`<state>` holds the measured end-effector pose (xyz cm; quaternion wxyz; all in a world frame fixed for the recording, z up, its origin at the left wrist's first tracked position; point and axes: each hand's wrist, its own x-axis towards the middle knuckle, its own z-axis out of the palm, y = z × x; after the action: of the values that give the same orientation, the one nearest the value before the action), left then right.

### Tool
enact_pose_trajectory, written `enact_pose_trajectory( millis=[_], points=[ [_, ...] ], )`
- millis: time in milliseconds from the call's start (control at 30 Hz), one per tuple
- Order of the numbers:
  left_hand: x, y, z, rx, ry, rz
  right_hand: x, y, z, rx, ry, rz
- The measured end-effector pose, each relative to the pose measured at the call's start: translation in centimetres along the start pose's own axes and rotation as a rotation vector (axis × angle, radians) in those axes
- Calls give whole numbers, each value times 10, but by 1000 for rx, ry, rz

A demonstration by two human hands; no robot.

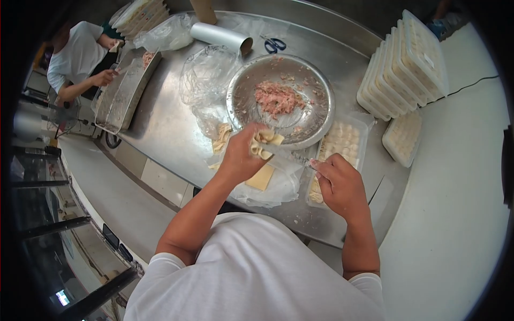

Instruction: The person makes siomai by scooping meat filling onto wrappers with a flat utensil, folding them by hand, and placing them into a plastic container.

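My left hand (pixel 241 156) is closed around several folded pale wonton wrappers (pixel 266 140), in front of the steel basin (pixel 232 102). Pink minced meat (pixel 278 99) lies in that basin. Between the fingers of my right hand (pixel 341 185) is a thin filling spatula (pixel 299 157), its blade pointing toward the left hand; a bit of meat shows near my fingertips. Beneath the hands, flat square wrappers (pixel 261 177) rest on a clear plastic sheet (pixel 287 187). A plastic tray (pixel 364 140) holding rows of filled wontons sits behind my right hand, partly hidden by it.
Stacked trays (pixel 401 64) of wontons stand at the right, with another tray (pixel 402 138) beside them. Scissors (pixel 274 45), a silver roll (pixel 219 36) and crumpled plastic (pixel 206 75) lie behind. At far left, a co-worker (pixel 77 59) works by a metal pan (pixel 140 96).
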<state>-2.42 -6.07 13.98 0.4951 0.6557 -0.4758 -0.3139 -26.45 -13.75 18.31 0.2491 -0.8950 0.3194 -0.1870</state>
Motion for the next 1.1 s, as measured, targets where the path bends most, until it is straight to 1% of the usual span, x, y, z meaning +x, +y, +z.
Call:
enact_pose_trajectory(
  millis=[33, 67, 100, 133, 167, 200, 233, 267, 300, 333, 400, 433, 467, 533, 567, 600, 667, 700, 767, 800, 867, 900, 933, 967, 1000, 1033, 1067, 1100],
  points=[
    [-1, -5, 1, 97, -37, 106, 0, 1, -5, -1, 9, 2],
    [-5, -9, 1, 192, -76, 201, -3, 2, -12, 1, -32, -7],
    [-6, -8, 2, 194, -82, 200, -5, 4, -19, 3, -72, -17],
    [-6, -7, 3, 258, -64, 270, -7, 7, -28, 5, -69, -12],
    [-6, -7, 4, 321, -48, 340, -9, 11, -37, 11, -44, -10],
    [-4, -9, 5, 319, -58, 342, -11, 15, -42, 16, -19, -6],
    [0, -15, 6, 203, 44, 266, -13, 18, -44, 15, -16, 7],
    [3, -18, 8, 87, 141, 187, -15, 22, -46, 101, 71, 63],
    [5, -13, 8, -25, 166, 80, -17, 25, -47, 186, 158, 120],
    [5, -9, 10, -28, 148, 77, -20, 30, -40, 184, 163, 137],
    [3, -6, 16, -53, 117, 0, -29, 41, -2, 413, 186, 317],
    [3, -18, 24, -262, 87, 18, -33, 40, 20, 600, 154, 367],
    [1, -9, 38, -262, 62, 18, -35, 34, 42, 787, 127, 413],
    [-11, 16, 77, -961, 27, -126, -35, 13, 70, 962, 166, 416],
    [-20, 1, 88, -940, -70, -204, -34, 3, 78, 1093, 205, 427],
    [-22, 0, 92, -800, -213, -298, -34, -2, 84, 1225, 244, 433],
    [-29, -1, 98, -671, -213, -304, -42, 6, 94, 1373, 276, 503],
    [-25, -2, 98, -665, -231, -304, -45, 11, 93, 1460, 328, 544],
    [-13, -6, 95, -54, -252, 386, -52, 24, 82, 1589, 385, 578],
    [-11, -1, 97, -53, -261, 389, -57, 35, 74, 1591, 395, 578],
    [-7, 11, 101, -58, -524, 407, -73, 58, 59, 1565, 264, 595],
    [-1, 6, 107, -35, -576, 468, -80, 68, 53, 1564, 261, 597],
    [7, -2, 116, -35, -571, 467, -86, 78, 49, 1291, 275, 611],
    [15, -11, 128, 37, -599, 472, -90, 89, 45, 1017, 284, 611],
    [22, -19, 138, 111, -626, 474, -95, 96, 41, 1016, 277, 605],
    [28, -23, 148, 162, -613, 436, -101, 103, 37, 906, 369, 704],
    [33, -27, 156, 164, -601, 446, -104, 111, 32, 790, 465, 794],
    [37, -31, 164, 213, -629, 390, -108, 120, 31, 787, 467, 784]
  ],
)
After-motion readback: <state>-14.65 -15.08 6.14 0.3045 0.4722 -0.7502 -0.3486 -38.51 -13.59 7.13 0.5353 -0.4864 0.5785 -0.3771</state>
